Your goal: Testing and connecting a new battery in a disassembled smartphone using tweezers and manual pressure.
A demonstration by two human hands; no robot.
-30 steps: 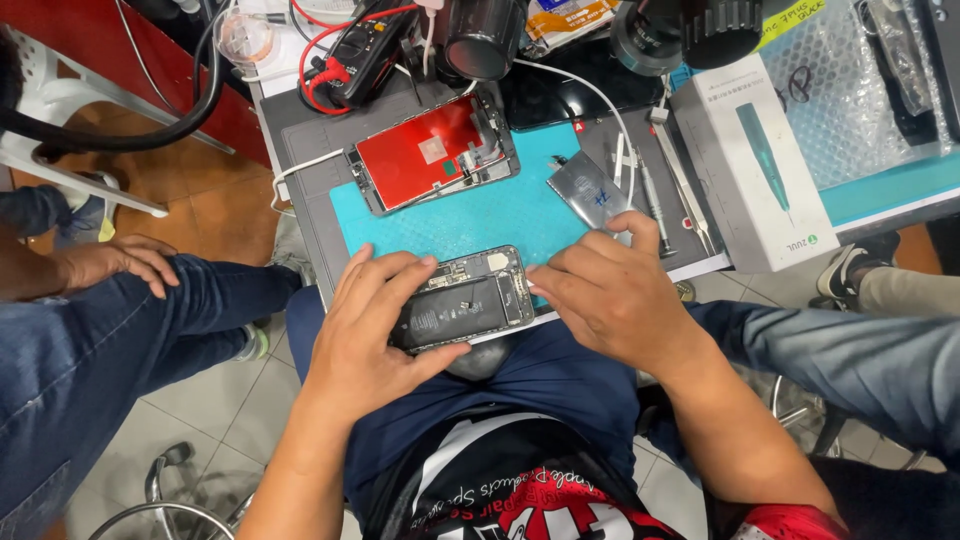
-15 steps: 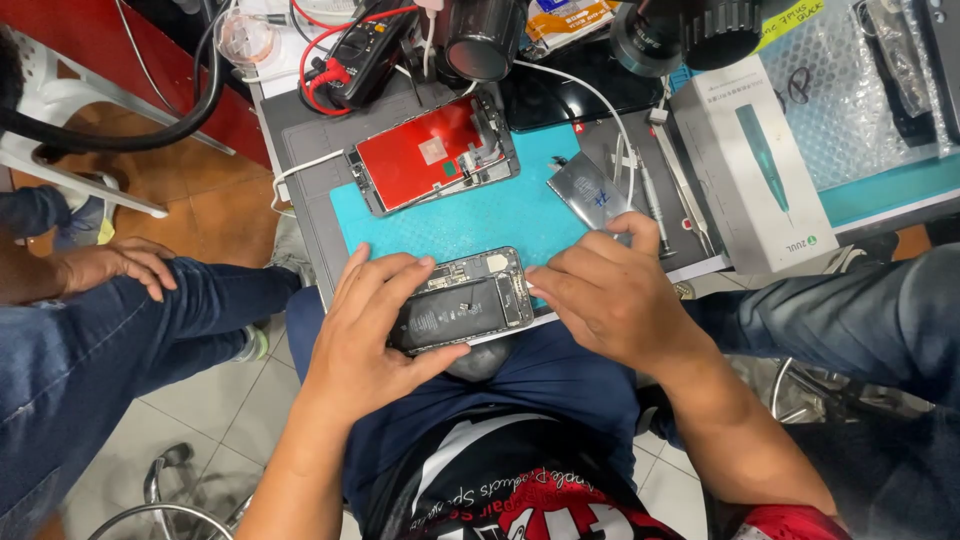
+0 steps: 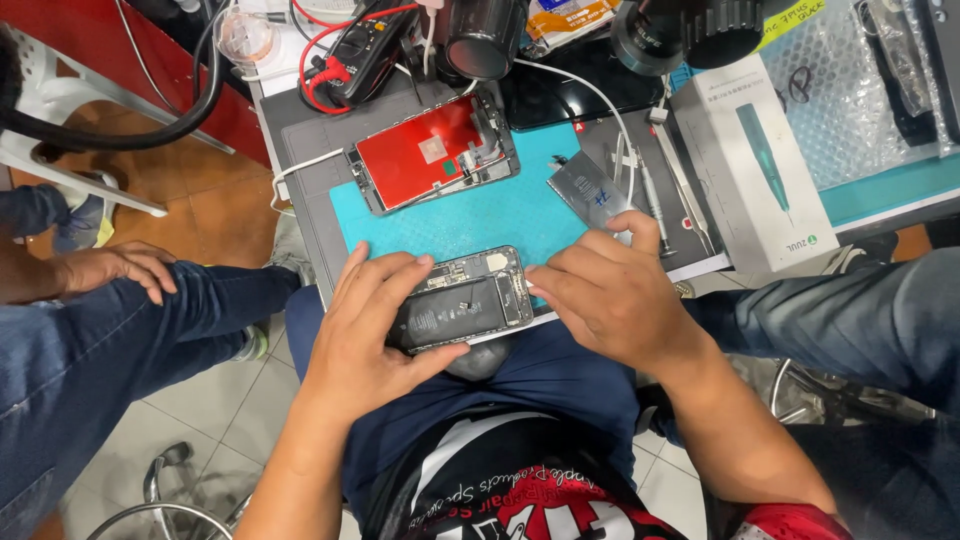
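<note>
Opened phone [image 3: 465, 300]: bare metal frame, glossy black battery inside. It rests on a matt teal rubber-like mat [image 3: 470, 215]; beyond the mat, a glossy red screen panel [image 3: 430, 150]. Right of the mat, a smooth white cardboard box [image 3: 750, 160].

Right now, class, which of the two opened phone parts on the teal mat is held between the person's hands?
The dark phone body with its battery showing, at the mat's near edge between left hand and right hand; the red-backed screen panel lies untouched farther back.
</note>
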